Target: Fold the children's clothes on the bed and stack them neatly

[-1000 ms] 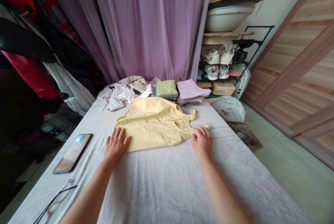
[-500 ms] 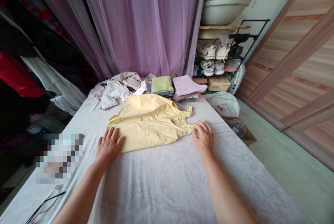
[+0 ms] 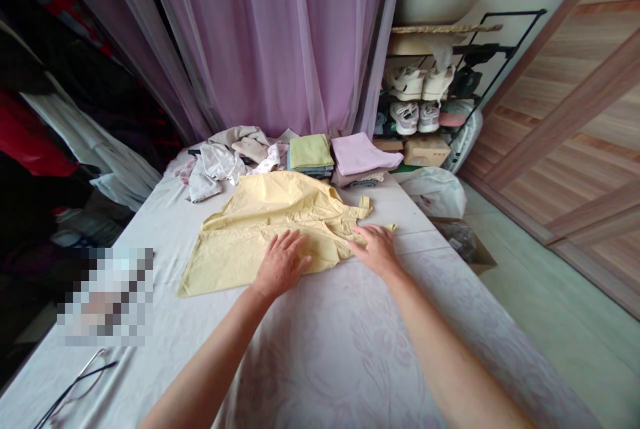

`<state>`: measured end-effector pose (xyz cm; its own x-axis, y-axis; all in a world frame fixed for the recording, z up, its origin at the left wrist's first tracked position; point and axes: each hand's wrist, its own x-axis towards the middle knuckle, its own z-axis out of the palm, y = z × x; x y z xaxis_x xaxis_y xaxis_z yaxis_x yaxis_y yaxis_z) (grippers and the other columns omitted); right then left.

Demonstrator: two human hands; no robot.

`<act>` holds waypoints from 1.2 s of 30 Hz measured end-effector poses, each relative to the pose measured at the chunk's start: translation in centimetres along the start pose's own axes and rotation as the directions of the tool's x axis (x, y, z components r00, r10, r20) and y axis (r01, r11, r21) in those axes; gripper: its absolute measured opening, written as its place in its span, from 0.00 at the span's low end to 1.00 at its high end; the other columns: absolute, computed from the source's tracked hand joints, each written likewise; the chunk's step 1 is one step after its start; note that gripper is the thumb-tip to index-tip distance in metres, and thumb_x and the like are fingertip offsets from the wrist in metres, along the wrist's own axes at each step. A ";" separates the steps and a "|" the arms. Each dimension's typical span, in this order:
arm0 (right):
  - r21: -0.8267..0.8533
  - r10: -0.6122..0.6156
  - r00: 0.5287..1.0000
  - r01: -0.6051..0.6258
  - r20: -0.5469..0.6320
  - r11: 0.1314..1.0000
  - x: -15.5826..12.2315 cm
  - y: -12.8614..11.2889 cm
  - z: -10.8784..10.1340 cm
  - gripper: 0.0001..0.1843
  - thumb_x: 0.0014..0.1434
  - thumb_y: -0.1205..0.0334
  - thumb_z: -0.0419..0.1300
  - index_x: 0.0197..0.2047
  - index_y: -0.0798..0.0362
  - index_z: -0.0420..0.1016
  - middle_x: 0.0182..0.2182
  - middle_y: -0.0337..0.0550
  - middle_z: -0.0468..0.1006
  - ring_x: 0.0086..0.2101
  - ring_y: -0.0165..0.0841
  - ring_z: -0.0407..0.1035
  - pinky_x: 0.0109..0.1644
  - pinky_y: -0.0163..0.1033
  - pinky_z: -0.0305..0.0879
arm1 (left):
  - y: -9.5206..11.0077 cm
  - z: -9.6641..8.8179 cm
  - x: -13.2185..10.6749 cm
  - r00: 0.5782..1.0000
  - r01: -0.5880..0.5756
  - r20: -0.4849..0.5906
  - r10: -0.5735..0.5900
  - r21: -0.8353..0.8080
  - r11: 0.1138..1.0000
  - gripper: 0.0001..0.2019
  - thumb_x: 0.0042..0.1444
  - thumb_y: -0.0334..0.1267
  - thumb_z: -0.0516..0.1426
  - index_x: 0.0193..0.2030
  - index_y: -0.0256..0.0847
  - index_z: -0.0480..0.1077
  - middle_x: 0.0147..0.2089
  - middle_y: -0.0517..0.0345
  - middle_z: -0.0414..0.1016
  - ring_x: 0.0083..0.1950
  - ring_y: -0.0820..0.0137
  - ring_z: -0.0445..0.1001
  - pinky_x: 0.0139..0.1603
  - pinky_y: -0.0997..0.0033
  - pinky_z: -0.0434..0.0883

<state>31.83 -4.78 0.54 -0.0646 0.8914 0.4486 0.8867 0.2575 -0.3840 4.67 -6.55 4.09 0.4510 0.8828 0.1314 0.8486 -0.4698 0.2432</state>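
A pale yellow garment with narrow straps [image 3: 235,249] lies spread on the bed, its near edge folded in a straight line and its middle wrinkled. My left hand [image 3: 283,262] rests flat on the garment's near middle part, fingers spread. Over the strap end at the right is my right hand [image 3: 375,249], with its fingers stretched and apart, touching the cloth or just above it. One strap [image 3: 364,206] sticks out beyond that hand; the tip of another shows behind its knuckles.
Behind the garment are a crumpled clothes heap [image 3: 225,162], a folded stack with green cloth [image 3: 310,152] on top, and another topped by lilac cloth [image 3: 363,152]. Glasses [image 3: 80,382] lie at the near left. A shoe rack [image 3: 415,92] stands beyond the bed's right edge.
My left hand has moved right from the garment's left end to its middle. My right hand has shifted slightly left, its fingers now stretched over the cloth. The garment's lower left corner is uncovered.
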 end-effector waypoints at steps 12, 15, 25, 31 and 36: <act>0.075 -0.111 0.993 0.113 -0.033 0.991 -0.7 -0.8 -0.8 0.06 0.58 0.60 0.62 0.29 0.48 0.76 0.37 0.39 0.82 0.50 0.39 0.69 0.58 0.47 0.50 | -0.3 0.2 6.1 1.000 -0.004 -0.002 0.004 -0.008 1.000 0.19 0.65 0.48 0.53 0.56 0.39 0.72 0.49 0.48 0.79 0.53 0.58 0.74 0.61 0.53 0.64; 0.066 -0.127 0.992 0.128 -0.016 0.990 -1.0 -0.9 -1.3 0.06 0.58 0.59 0.61 0.30 0.48 0.76 0.39 0.39 0.83 0.53 0.40 0.68 0.61 0.50 0.47 | -0.1 0.1 5.7 0.998 -0.055 -0.039 0.053 -0.042 0.998 0.16 0.65 0.47 0.53 0.48 0.41 0.76 0.44 0.51 0.80 0.48 0.59 0.74 0.57 0.56 0.66; -0.109 0.449 0.881 -0.466 -0.146 0.878 -1.0 1.2 -4.5 0.16 0.63 0.55 0.52 0.44 0.52 0.78 0.33 0.47 0.81 0.33 0.37 0.72 0.37 0.38 0.61 | -1.0 1.1 4.9 0.993 0.032 -0.115 -0.032 -0.001 0.999 0.09 0.63 0.40 0.55 0.41 0.41 0.75 0.42 0.51 0.78 0.47 0.59 0.74 0.53 0.56 0.69; -0.306 0.651 0.758 -0.610 0.043 0.731 -0.8 0.0 -5.7 0.27 0.65 0.47 0.51 0.61 0.53 0.66 0.36 0.49 0.83 0.35 0.42 0.76 0.36 0.40 0.62 | -0.6 1.2 4.1 0.959 0.072 -0.278 -0.058 0.041 0.997 0.13 0.62 0.32 0.53 0.52 0.41 0.72 0.58 0.46 0.74 0.60 0.55 0.69 0.64 0.46 0.63; -0.291 0.658 0.750 -0.616 0.065 0.732 -0.1 -0.7 -5.3 0.35 0.64 0.47 0.52 0.68 0.58 0.57 0.44 0.54 0.82 0.42 0.45 0.76 0.42 0.43 0.66 | 2.9 1.6 3.3 0.946 -0.304 -0.126 0.298 -0.030 0.952 0.17 0.68 0.37 0.48 0.60 0.42 0.69 0.61 0.52 0.73 0.66 0.63 0.65 0.69 0.54 0.59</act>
<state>33.63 -7.03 5.05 0.5053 0.8624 0.0316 0.8219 -0.4697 -0.3222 9.10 -4.97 3.66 0.6449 0.6948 0.3184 0.6625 -0.7159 0.2204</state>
